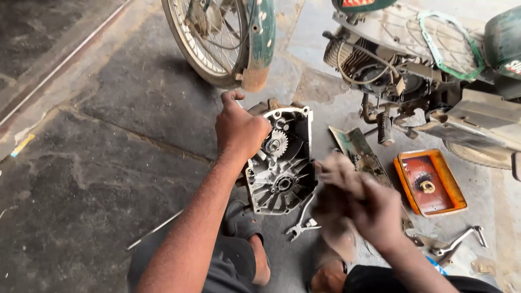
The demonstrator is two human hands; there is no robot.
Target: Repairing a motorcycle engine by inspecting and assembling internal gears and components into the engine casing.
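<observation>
Engine case (282, 163): grey cast-metal housing, open side up, propped on the concrete floor (108, 163) between the person's knees. Inside: ribbed walls, a toothed gear (277, 144) near the top, a round bearing seat (283, 183) lower down. Surface oily and dull, rim lighter.

Left hand (239, 127): curled over the case's upper left edge, fingers bent and closed against the rim, thumb raised clear above.

Right hand (361, 201): just right of the case, blurred by motion; fingers look partly bent, but whether they hold anything cannot be told.

Pliers (302, 223): on the floor, just below the case's lower edge, handles pointing up and right.

Metal cover (359, 149): flat, greenish, worn, lying right of the case, partly behind the right hand.

Tray (431, 182): orange, rectangular, right of the cover, holding a small ring-shaped part in dark residue.

Lever (461, 241): bright metal, on the floor below the tray.

Wheel (217, 38): spoked, with a green, rust-edged mudguard, standing above the case.

Motorcycle (423, 70): stripped, engine area exposed, at the upper right; a green gasket rests on it.
</observation>
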